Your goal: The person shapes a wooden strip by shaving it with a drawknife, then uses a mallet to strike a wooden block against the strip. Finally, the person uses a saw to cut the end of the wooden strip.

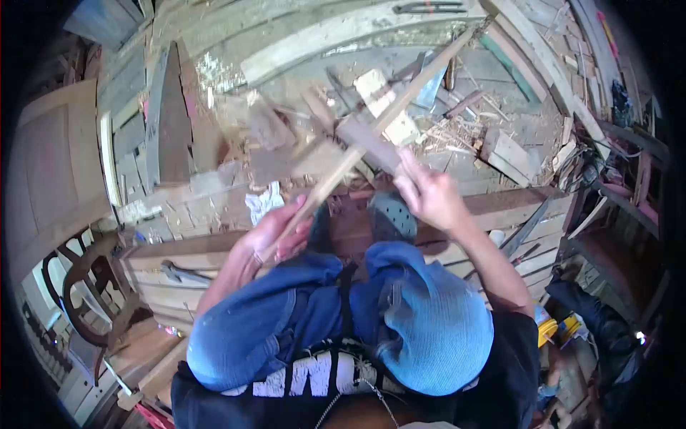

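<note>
My left hand point(280, 230) is closed around the near end of a long wooden strip point(429, 75), which slants away to the upper right. My right hand point(431, 190) grips one end of a flat, grey-brown rectangular piece point(368, 141). That piece lies across the strip; motion blur hides its exact kind. Beyond the strip is a pale wooden block point(389, 107) among shavings. A crumpled white cloth point(264, 203) lies beside my left hand.
Wood offcuts point(511, 157) and shavings cover the floor boards ahead. Pincers point(429, 8) lie at the far edge. A hammer-like tool point(182, 273) rests on the left, near a curved wooden frame point(86, 300). A saw-like blade point(525, 227) is on the right.
</note>
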{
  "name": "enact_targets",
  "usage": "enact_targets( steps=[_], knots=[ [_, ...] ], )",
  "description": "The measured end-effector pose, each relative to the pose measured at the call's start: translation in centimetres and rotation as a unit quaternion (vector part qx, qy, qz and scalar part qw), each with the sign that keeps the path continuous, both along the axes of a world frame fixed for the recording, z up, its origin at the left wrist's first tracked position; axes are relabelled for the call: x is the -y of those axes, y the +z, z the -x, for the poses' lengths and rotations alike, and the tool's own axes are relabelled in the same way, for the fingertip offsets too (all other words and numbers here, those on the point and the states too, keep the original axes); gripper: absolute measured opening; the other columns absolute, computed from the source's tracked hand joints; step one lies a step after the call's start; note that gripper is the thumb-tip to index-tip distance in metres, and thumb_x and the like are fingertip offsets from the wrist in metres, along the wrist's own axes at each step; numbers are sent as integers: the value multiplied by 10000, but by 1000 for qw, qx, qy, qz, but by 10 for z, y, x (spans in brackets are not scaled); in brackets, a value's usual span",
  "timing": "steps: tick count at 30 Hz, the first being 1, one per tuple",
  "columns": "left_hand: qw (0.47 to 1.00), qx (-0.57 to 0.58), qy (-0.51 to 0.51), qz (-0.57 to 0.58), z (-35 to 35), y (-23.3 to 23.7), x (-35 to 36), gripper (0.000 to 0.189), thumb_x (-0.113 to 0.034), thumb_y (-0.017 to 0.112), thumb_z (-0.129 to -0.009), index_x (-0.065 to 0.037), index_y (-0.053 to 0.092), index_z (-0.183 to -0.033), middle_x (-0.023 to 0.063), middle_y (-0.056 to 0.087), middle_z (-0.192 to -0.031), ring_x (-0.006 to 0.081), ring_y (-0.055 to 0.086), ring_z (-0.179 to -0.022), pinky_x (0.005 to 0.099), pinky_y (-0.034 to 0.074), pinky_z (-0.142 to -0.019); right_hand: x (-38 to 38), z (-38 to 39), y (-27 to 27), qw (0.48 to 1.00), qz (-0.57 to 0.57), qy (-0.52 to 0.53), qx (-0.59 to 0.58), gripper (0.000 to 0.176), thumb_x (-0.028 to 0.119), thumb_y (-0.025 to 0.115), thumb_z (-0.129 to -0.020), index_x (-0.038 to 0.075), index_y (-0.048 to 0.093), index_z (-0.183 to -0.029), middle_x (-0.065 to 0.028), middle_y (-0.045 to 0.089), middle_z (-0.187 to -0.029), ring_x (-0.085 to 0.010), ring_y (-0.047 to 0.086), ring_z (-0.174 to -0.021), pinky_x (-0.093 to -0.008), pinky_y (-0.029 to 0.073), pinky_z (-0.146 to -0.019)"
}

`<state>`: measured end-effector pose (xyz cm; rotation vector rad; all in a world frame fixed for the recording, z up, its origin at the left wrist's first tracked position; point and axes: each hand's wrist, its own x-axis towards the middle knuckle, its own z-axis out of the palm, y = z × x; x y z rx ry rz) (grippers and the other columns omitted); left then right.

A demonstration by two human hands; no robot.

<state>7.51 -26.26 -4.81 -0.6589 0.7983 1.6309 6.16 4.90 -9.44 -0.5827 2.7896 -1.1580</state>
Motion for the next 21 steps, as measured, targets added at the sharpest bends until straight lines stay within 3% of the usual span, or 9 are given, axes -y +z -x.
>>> enact_targets(
  steps=[2,4,6,7,10,13,16,18,21],
  knots=[
    [1000,11,-13,9,-1,1,-2,522,-484,268,-999,-99,393,-670,-16,322,-374,101,336,-263,213,304,-258,-34,43,-15,951,-151,-179,201,611,218,597,-875,81,340,-1412,-213,604,-589,-382,621,-534,-463,518,-537],
    [999,27,-11,13,3,4,-1,522,-483,271,-999,-100,395,-667,-14,332,-374,104,333,-259,212,306,-259,-33,42,-19,934,-118,-256,220,600,204,639,-855,87,396,-1392,-238,643,-741,-390,636,-600,-445,543,-658],
    [998,1,-12,56,4,4,1,549,-497,270,-995,-103,386,-631,-9,329,-358,102,316,-241,217,292,-242,-4,2,-3,1000,-1,-8,21,579,247,607,-864,87,399,-1380,-222,617,-634,-385,619,-551,-469,528,-595],
    [999,22,-7,43,3,5,0,549,-500,275,-993,-103,383,-629,-7,325,-357,101,315,-240,215,291,-242,-7,3,8,997,-24,11,72,562,258,603,-867,89,416,-1369,-231,611,-631,-391,621,-562,-469,529,-601],
    [998,51,-5,27,1,1,0,552,-500,272,-993,-101,386,-630,-3,329,-357,102,316,-241,216,293,-243,-59,61,-45,948,-189,-225,119,554,255,594,-881,87,408,-1374,-219,588,-565,-389,602,-504,-447,520,-522],
    [999,41,5,11,8,-4,5,535,-508,280,-990,-108,388,-651,-13,318,-359,101,288,-248,226,277,-261,-11,21,-8,994,-1,-63,91,486,292,513,-925,68,438,-1349,-210,575,-533,-380,600,-477,-449,514,-489],
    [998,24,-20,62,1,-1,6,530,-502,278,-991,-112,387,-649,-13,318,-358,102,294,-249,230,270,-265,-32,44,-14,966,-185,-84,160,500,307,517,-916,74,446,-1352,-220,596,-587,-370,621,-541,-434,532,-581],
    [999,43,-9,10,0,2,4,531,-494,273,-994,-107,393,-651,-12,333,-362,97,307,-251,225,279,-261,-43,64,-8,937,-113,-198,264,532,321,526,-908,97,414,-1377,-226,614,-640,-372,640,-619,-431,532,-623],
    [999,50,11,6,-1,-3,8,534,-493,273,-995,-103,395,-650,-12,333,-360,98,318,-251,220,304,-263,-12,20,-2,998,-50,1,49,493,301,499,-926,92,418,-1366,-230,623,-666,-372,640,-623,-456,520,-596]
  ],
)
